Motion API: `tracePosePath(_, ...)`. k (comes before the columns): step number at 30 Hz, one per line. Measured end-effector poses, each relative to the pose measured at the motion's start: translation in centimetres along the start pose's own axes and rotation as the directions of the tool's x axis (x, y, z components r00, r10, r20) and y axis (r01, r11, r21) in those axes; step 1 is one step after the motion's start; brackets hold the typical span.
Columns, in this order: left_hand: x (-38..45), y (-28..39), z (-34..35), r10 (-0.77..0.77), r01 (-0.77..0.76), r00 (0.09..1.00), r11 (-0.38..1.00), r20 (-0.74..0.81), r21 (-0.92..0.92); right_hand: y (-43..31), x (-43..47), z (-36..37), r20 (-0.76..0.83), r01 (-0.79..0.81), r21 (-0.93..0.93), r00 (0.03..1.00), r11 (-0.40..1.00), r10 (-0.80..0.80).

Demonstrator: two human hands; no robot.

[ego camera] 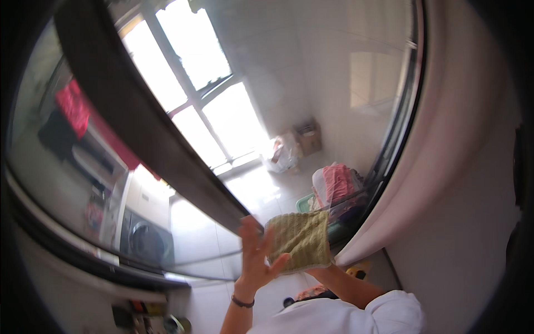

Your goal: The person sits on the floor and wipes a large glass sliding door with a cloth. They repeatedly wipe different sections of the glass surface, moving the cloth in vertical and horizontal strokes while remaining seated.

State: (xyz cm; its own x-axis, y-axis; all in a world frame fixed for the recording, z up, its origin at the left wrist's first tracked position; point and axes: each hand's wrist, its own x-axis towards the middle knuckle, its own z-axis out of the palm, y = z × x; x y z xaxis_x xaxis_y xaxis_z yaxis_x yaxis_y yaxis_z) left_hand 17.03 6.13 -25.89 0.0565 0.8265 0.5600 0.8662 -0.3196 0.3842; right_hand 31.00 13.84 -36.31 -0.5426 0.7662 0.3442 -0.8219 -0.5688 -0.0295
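Note:
A yellow-green ribbed cloth (298,240) hangs spread out in front of me, at the lower middle of the view. It covers most of my right hand (321,267), whose wrist and forearm come out from behind its lower right edge, so I cannot tell how those fingers are set. My left hand (258,259) is raised at the cloth's left side with the fingers apart and slightly blurred; its thumb lies over or close to the cloth's lower left part. A dark bracelet circles the left wrist. Just beyond the fingertips is the dark frame of a glass sliding door (200,175).
Beyond the doorway, a green basket (304,203) stands near pink and white clothes (338,181). Farther off are a plastic bag (283,156) and a cardboard box (308,137) below the window. A front-loading washing machine (146,240) shows through the glass; a pale curtain (442,158) hangs right.

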Motion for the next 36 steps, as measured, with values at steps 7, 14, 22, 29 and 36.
tracePosePath(7,4.1,-4.3,-3.2,0.048,0.210,0.839,0.891,-0.542,0.404,-6.4,11.8,12.0,0.334,0.582,-0.706,0.776,0.403,-0.535)
tracePosePath(14,9.0,-8.8,-2.3,0.095,0.410,0.683,0.770,-0.724,0.489,-7.9,25.2,22.3,0.857,0.351,-0.219,0.515,-0.910,-0.008)
tracePosePath(22,8.1,-10.1,-1.5,0.164,0.445,0.663,0.699,-0.731,0.560,-23.7,21.1,8.7,0.849,0.057,-0.410,0.389,-0.910,-0.358)
tracePosePath(29,8.4,-10.3,-0.8,0.152,0.397,0.658,0.763,-0.737,0.511,-35.8,20.3,4.4,0.202,0.110,-0.977,0.173,-0.185,-0.964)
tracePosePath(36,5.5,-10.0,1.1,0.185,0.370,0.676,0.752,-0.713,0.545,-37.9,28.9,29.5,0.553,0.312,-0.830,0.364,-0.462,-0.749)
